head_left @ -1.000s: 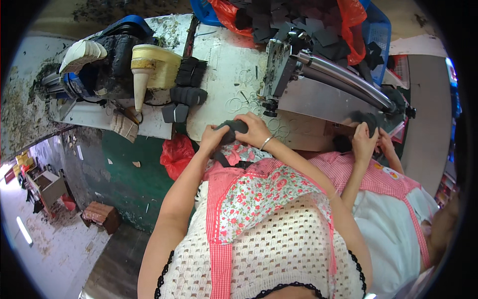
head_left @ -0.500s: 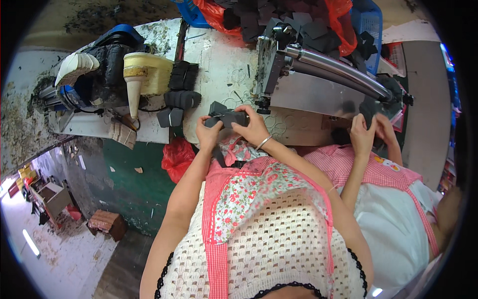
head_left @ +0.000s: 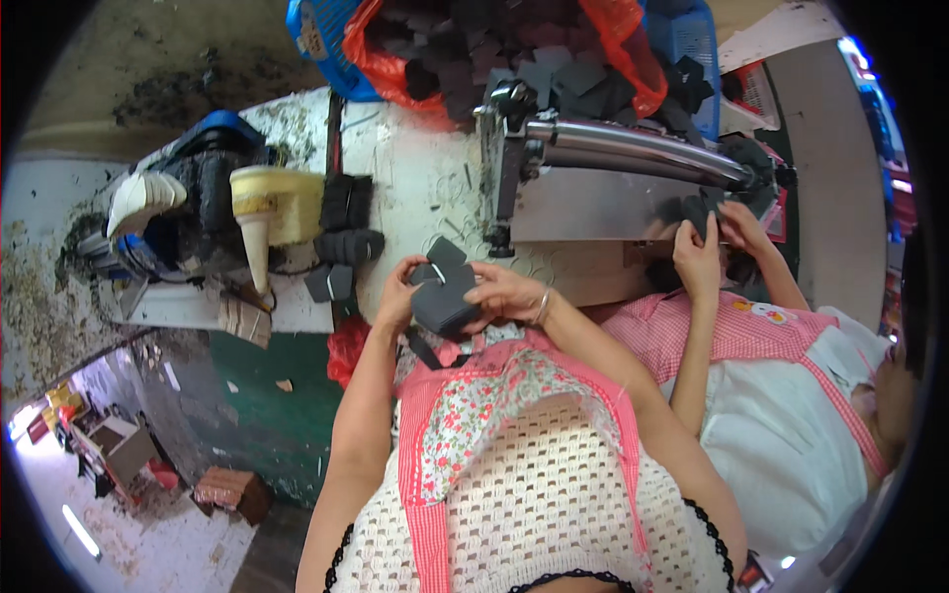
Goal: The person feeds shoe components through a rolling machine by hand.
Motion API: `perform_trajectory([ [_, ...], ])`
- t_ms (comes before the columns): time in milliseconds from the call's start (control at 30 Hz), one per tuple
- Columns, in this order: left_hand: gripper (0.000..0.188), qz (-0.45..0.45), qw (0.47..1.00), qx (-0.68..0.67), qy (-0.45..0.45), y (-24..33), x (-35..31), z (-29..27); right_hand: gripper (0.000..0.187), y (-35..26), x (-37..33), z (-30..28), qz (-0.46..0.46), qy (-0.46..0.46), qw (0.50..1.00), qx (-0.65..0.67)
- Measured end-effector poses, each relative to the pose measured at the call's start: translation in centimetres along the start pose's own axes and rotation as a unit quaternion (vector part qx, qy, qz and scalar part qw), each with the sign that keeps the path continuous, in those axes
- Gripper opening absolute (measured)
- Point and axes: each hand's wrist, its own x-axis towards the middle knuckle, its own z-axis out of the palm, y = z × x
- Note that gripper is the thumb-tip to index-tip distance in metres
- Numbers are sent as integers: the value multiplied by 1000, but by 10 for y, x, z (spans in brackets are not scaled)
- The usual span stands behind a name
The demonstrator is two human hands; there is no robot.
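Observation:
Between my two hands, above my lap at the bench edge, is a bundle of flat black pieces with a thin white band across it. One black piece sticks up at its far end. My left hand is closed on the bundle's left side. On the right side, my right hand grips it with the fingers partly hidden. Left of my hands, several more black bundles lie on the bench, one of them also with a white band.
A machine with a shiny metal roller stands ahead right. Behind it, a blue basket lined with a red bag holds many black pieces. A co-worker's hands handle dark pieces at the right. A yellowish roll sits at the left.
The bundle has come closer to me and been turned, so its broad flat face and white band now show. My right hand has shifted lower along it. The whole view has shifted slightly.

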Motion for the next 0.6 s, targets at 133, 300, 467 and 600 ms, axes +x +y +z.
perform_trajectory([
  [133, 43, -23, 998, -64, 4, -10, 11, 17, 42, 5, -5, -3, -153, 123, 882, -429],
  [300, 54, 45, 989, 78, 119, -67, 27, -40, 45, -21, -39, 53, -206, 110, 943, -238],
  [467, 69, 233, 768, 557, 213, 1, -14, 19, 38, -57, -76, 40, -263, 59, 946, 179],
  [600, 87, 170, 957, 223, -69, 73, -44, 79, 35, -62, -75, 37, -159, 2, 926, 342],
])
